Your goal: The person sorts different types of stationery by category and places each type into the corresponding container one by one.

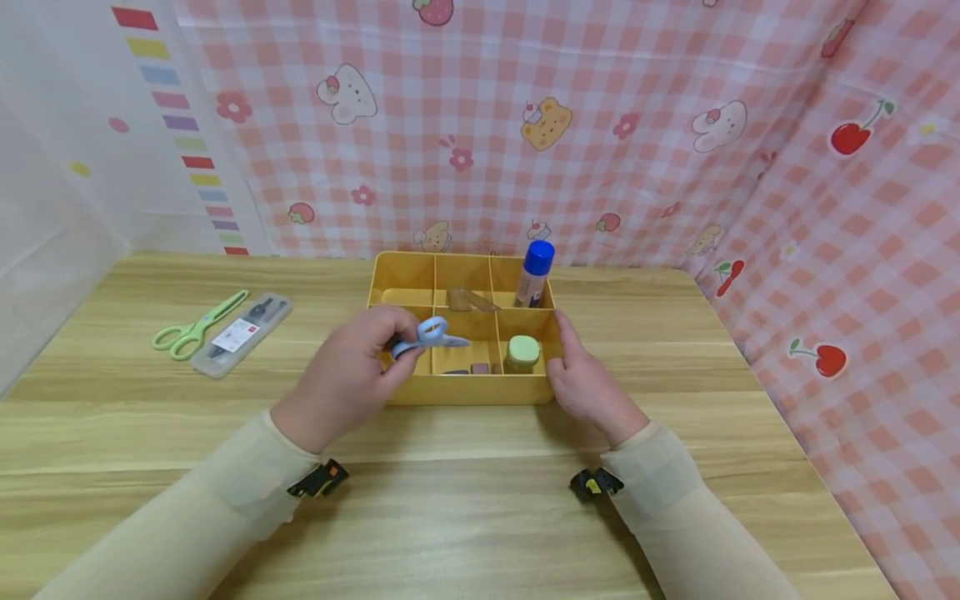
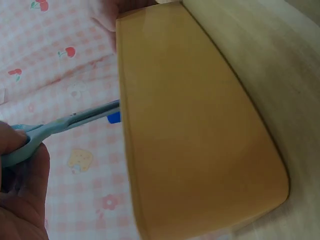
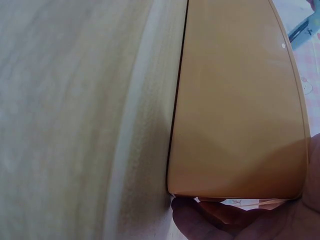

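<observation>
My left hand (image 1: 360,367) pinches a pair of light blue scissors (image 1: 431,332) by the handles. Its blades point right, above the yellow divided organizer box (image 1: 465,390). At the box's right end, my right hand (image 1: 588,387) holds the side, thumb by the rim and fingers along the outer wall; the right wrist view has its fingers (image 3: 200,220) low against that wall. Inside the box, a glue stick (image 1: 534,275) with a blue cap stands in the back right compartment, and a small green-lidded jar (image 1: 522,353) sits in the front right one.
Green scissors (image 1: 197,327) lie on the wooden table (image 1: 465,500) at the left, beside a clear case with a compass (image 1: 243,333). Brown pieces (image 1: 471,299) are in the box's back middle compartment, and small dark items (image 1: 478,368) in the front middle. A checked cloth (image 1: 480,125) hangs behind.
</observation>
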`<state>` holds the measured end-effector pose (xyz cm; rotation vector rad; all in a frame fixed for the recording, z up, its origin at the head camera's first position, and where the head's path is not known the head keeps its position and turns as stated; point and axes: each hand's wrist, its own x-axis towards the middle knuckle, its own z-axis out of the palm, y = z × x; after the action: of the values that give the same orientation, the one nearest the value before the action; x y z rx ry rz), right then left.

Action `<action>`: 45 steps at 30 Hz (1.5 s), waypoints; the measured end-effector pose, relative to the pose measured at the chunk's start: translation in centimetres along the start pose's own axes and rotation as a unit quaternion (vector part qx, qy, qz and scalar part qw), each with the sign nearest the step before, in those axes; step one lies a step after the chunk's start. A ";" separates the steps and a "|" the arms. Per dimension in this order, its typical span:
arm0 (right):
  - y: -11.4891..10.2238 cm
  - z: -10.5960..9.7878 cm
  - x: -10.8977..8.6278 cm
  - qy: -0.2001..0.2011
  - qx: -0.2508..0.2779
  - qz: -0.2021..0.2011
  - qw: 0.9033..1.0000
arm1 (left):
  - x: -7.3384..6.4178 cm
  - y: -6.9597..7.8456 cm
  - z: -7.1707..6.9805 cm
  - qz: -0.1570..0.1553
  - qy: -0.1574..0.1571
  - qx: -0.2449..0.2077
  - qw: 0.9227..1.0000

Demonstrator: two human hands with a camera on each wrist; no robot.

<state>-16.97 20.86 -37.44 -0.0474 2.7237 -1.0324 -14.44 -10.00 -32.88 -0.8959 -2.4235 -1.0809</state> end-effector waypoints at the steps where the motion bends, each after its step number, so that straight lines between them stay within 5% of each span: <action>1: 0.0 0.0 0.0 -0.001 0.001 0.000 1.000 | 0.0 -0.1 0.1 0.002 -0.005 0.002 1.000; 12: 0.1 0.0 0.1 -0.004 0.003 0.001 1.000 | 0.2 -0.8 1.3 -0.014 -0.052 0.055 0.997; 23: 0.0 0.0 0.1 -0.005 0.006 0.002 1.000 | -0.1 -1.3 2.2 0.005 -0.073 0.087 0.993; 45: 0.0 0.0 0.1 -0.004 0.005 -0.001 1.000 | -0.1 -1.6 1.7 0.027 -0.028 0.091 0.995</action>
<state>-17.09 20.88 -37.47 -0.0525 2.7113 -1.0427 -15.54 -9.58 -34.89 -0.9361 -2.4789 -0.8107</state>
